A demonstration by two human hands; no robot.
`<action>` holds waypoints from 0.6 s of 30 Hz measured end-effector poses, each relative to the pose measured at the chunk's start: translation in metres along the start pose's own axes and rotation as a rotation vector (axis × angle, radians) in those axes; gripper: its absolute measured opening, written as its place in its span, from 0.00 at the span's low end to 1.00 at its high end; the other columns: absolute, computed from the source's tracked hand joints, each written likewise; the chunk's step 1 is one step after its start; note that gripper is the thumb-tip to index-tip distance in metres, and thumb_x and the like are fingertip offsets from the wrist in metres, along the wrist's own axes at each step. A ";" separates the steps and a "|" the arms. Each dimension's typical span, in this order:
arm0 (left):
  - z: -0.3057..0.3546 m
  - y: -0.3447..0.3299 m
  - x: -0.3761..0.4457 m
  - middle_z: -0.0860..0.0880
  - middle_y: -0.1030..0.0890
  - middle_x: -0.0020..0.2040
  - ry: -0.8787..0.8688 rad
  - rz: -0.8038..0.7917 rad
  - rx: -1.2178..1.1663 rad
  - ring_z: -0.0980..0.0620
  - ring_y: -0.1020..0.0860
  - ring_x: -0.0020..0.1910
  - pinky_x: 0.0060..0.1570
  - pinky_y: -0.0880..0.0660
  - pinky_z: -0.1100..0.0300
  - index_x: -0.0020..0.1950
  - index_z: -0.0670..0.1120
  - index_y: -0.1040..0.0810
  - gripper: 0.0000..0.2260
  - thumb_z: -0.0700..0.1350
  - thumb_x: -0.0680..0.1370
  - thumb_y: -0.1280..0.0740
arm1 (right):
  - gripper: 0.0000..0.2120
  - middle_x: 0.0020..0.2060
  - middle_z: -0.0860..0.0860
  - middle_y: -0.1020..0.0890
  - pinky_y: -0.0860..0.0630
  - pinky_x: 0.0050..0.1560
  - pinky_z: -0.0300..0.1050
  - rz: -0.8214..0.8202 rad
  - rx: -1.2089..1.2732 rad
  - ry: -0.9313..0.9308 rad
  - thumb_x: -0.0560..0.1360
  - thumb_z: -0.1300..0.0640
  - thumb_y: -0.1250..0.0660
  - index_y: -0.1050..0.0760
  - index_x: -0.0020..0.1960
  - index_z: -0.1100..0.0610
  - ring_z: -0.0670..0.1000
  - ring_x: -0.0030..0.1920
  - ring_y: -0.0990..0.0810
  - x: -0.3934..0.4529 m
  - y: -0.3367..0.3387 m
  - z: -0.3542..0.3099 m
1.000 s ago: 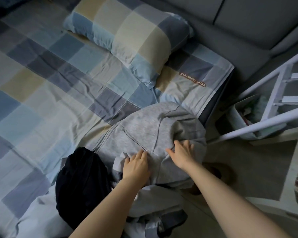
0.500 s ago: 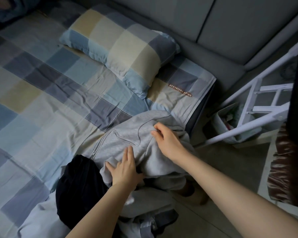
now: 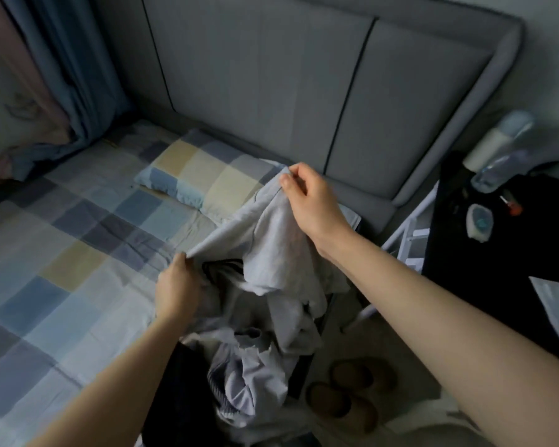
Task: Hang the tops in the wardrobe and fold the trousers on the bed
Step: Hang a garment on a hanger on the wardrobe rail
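Observation:
A light grey garment hangs lifted above the bed's right edge, its lower part drooping onto the pile below. My right hand pinches its upper edge, raised in front of the headboard. My left hand grips the same edge lower down, just above the checked sheet. Under the garment lie a black garment and a crumpled pale lilac-grey one at the bed's near corner. The wardrobe is out of view.
A checked pillow lies against the grey padded headboard. Curtains hang at the far left. Right of the bed stands a dark table with a bottle and small items. Brown slippers sit on the floor.
Both hands went from lying on the grey garment on the bed to gripping its edge and lifting it. My view rose toward the headboard.

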State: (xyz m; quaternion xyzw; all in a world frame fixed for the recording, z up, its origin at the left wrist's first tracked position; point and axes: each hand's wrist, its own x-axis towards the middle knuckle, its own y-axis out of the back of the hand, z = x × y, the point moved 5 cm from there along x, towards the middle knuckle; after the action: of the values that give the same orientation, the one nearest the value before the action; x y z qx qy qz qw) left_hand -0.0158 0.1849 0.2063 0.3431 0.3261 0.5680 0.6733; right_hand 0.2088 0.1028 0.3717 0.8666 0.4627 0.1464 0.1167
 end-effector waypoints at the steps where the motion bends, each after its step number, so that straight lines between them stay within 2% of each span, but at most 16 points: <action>1: 0.017 0.024 0.005 0.35 0.24 0.41 -0.010 0.057 -0.089 0.41 0.30 0.35 0.34 0.36 0.50 0.43 0.42 0.33 0.08 0.41 0.81 0.46 | 0.07 0.32 0.44 0.28 0.33 0.36 0.29 0.030 0.007 0.014 0.81 0.58 0.40 0.28 0.44 0.57 0.37 0.31 0.31 0.000 0.014 -0.016; 4: 0.067 0.090 0.016 0.42 0.28 0.38 -0.067 0.146 -0.191 0.48 0.35 0.31 0.34 0.39 0.52 0.44 0.42 0.33 0.09 0.42 0.82 0.47 | 0.08 0.32 0.44 0.28 0.33 0.35 0.28 0.097 0.033 0.042 0.80 0.55 0.39 0.29 0.43 0.55 0.37 0.31 0.31 -0.003 0.049 -0.053; 6: 0.101 0.127 0.014 0.42 0.27 0.39 -0.123 0.170 -0.204 0.45 0.32 0.34 0.36 0.38 0.52 0.45 0.41 0.32 0.09 0.42 0.82 0.47 | 0.08 0.31 0.43 0.28 0.33 0.34 0.26 0.137 0.042 0.063 0.79 0.55 0.37 0.29 0.41 0.54 0.36 0.30 0.30 -0.010 0.074 -0.075; 8: 0.135 0.159 0.006 0.41 0.25 0.40 -0.191 0.197 -0.226 0.43 0.29 0.39 0.39 0.37 0.52 0.43 0.41 0.33 0.09 0.42 0.81 0.48 | 0.05 0.35 0.42 0.24 0.31 0.37 0.26 0.149 0.029 0.060 0.76 0.54 0.33 0.28 0.44 0.52 0.35 0.35 0.26 -0.016 0.099 -0.091; 11: 0.188 0.204 -0.015 0.39 0.22 0.46 -0.232 0.214 -0.216 0.41 0.27 0.44 0.43 0.36 0.52 0.43 0.42 0.30 0.12 0.45 0.82 0.48 | 0.15 0.48 0.49 0.21 0.24 0.49 0.41 0.138 0.047 -0.043 0.71 0.54 0.27 0.28 0.54 0.55 0.46 0.49 0.21 -0.026 0.138 -0.104; 13: 0.224 0.226 -0.027 0.37 0.21 0.49 -0.236 0.139 -0.226 0.38 0.25 0.49 0.45 0.33 0.50 0.44 0.40 0.27 0.14 0.45 0.82 0.47 | 0.16 0.49 0.48 0.22 0.23 0.51 0.45 0.130 -0.017 -0.078 0.71 0.55 0.27 0.30 0.54 0.54 0.48 0.51 0.22 -0.033 0.159 -0.111; 15: 0.256 0.244 -0.042 0.39 0.22 0.40 -0.218 0.025 -0.348 0.42 0.24 0.44 0.44 0.30 0.52 0.41 0.38 0.26 0.14 0.44 0.81 0.44 | 0.12 0.48 0.50 0.21 0.22 0.51 0.49 0.142 -0.131 -0.093 0.74 0.55 0.30 0.28 0.54 0.54 0.51 0.51 0.21 -0.042 0.176 -0.115; 16: 0.270 0.252 -0.052 0.42 0.24 0.35 -0.183 -0.025 -0.432 0.45 0.25 0.39 0.41 0.29 0.55 0.39 0.39 0.25 0.14 0.44 0.80 0.42 | 0.11 0.49 0.51 0.20 0.22 0.50 0.49 0.144 -0.179 -0.112 0.75 0.55 0.32 0.27 0.55 0.56 0.52 0.51 0.21 -0.050 0.184 -0.117; 18: 0.290 0.268 -0.069 0.45 0.26 0.30 -0.072 -0.088 -0.597 0.48 0.25 0.27 0.33 0.27 0.60 0.39 0.39 0.23 0.13 0.44 0.80 0.39 | 0.13 0.52 0.53 0.20 0.24 0.51 0.46 0.143 -0.267 -0.147 0.77 0.54 0.34 0.26 0.59 0.59 0.54 0.55 0.21 -0.066 0.196 -0.118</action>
State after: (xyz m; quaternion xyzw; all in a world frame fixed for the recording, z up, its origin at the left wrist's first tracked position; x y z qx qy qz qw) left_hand 0.0698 0.1216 0.5927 0.1354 0.1351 0.5966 0.7794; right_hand 0.2812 -0.0511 0.5381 0.8824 0.3666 0.1505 0.2538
